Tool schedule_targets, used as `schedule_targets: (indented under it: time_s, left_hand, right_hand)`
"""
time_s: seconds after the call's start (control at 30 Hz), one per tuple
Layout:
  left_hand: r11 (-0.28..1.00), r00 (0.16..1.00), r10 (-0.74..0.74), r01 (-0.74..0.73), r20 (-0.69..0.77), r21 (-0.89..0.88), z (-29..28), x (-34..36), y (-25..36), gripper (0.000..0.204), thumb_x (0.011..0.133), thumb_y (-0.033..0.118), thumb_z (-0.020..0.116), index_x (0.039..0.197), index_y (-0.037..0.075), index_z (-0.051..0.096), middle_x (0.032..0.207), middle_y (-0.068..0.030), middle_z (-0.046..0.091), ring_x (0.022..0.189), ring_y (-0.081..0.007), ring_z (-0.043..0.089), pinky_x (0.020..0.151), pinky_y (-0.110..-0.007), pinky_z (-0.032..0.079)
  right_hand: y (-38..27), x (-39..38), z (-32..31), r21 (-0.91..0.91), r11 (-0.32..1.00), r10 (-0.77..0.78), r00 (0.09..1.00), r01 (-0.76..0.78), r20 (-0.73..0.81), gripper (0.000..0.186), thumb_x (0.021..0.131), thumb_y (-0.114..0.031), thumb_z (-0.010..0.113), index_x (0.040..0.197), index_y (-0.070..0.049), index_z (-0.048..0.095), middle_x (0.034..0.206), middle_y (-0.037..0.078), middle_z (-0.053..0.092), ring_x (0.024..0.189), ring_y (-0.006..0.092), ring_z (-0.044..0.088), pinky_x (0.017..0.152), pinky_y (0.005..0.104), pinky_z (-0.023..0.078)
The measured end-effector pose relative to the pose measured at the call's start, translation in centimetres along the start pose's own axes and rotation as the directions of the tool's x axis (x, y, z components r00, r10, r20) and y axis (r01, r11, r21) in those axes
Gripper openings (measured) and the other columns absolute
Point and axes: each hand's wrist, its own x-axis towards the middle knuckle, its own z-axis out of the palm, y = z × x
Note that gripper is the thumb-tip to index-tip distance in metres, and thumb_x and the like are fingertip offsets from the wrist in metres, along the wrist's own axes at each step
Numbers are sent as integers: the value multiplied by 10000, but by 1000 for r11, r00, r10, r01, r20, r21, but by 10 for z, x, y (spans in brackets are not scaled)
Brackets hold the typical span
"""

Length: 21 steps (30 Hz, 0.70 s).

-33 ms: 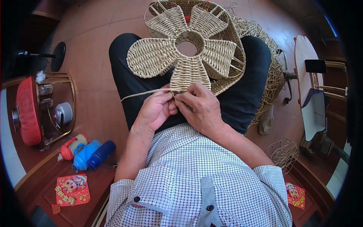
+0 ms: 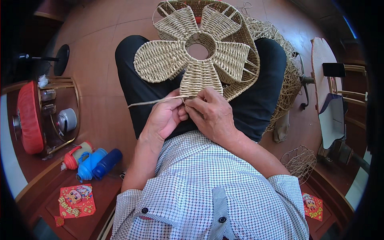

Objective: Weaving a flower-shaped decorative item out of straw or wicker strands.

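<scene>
Woven petal, fingers hiding edge, grip unclear

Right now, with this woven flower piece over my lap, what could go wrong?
The strand runs loose past your left hand; if your grip eases, it might slip and loosen. The bare rods beyond the right petal might snag or bend if bumped. And shifting your legs could jog the flower piece out of position.
</scene>
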Motion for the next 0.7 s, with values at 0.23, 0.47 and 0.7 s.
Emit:
schedule_targets:
  time_s: [0.23,0.47,0.7]
  left_hand:
    - [988,993,113,-116,-34,-105,5,-5,-8,462,1112,84,566,1564,2,522,1164,-20,691,839,-85,558,777,-283,494]
    - [971,970,205,-219,-133,-95,13,-13,-17,450,1132,90,588,1564,-11,512,1079,-16,658,786,-70,521,711,-271,469]
    - [966,956,242,-253,-164,-54,22,-24,-16,552,1111,111,662,1600,-18,440,1068,-23,656,726,-50,495,653,-254,456]
  right_hand:
    - [-1,1,1,-27,1000,11,1000,-11,3,117,889,-179,803,971,-101,773,953,65,632,895,278,690,775,440,563]
    - [-2,2,3,-25,999,25,1000,-26,-10,126,881,-178,818,931,-97,736,960,59,640,897,270,697,778,440,567]
    - [-2,2,4,-27,999,28,999,-29,-25,149,873,-175,836,948,-97,732,959,53,641,894,269,700,781,432,568]
